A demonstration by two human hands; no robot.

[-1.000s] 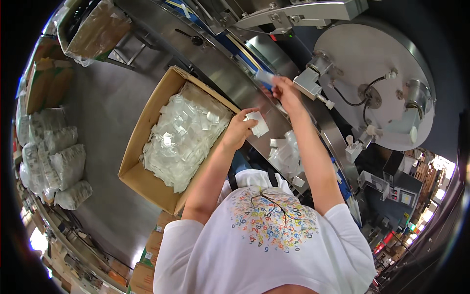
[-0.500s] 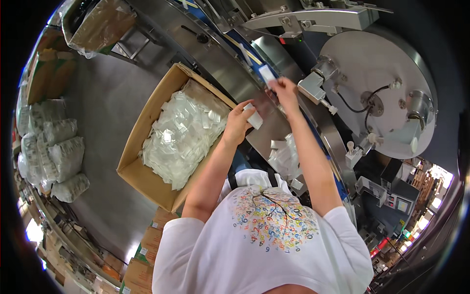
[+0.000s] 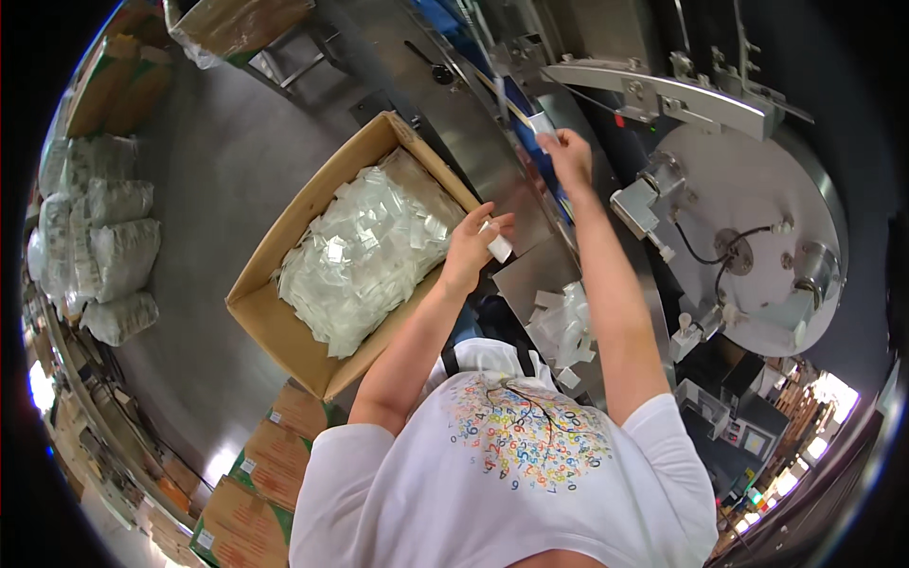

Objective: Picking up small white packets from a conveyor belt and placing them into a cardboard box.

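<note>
My left hand (image 3: 468,251) is closed on a small white rectangular packet (image 3: 499,246), its fingers curled around one end. It hovers beside the right edge of an open cardboard box (image 3: 270,248), above steel. Inside the box lies a heap of glossy, translucent white packets (image 3: 365,256). Farther forward and to the right, my right hand (image 3: 571,161) pinches another white packet (image 3: 542,125) over a narrow blue conveyor belt (image 3: 519,97). Whether that packet touches the belt I cannot tell. Loose white packets (image 3: 561,327) are piled on a steel surface between my forearms.
A round steel machine plate (image 3: 705,180) with jointed fittings stands at the right, under a curved metal rail (image 3: 663,83). Closed cartons (image 3: 248,516) are stacked at the lower left. Plastic-wrapped bundles (image 3: 125,256) stand farther left. Another plastic-lined carton (image 3: 241,28) is at the top left.
The whole view has shifted, with the machine now lower. My right hand has moved forward along the belt with its packet. My left hand keeps its packet, its fingers slightly more spread.
</note>
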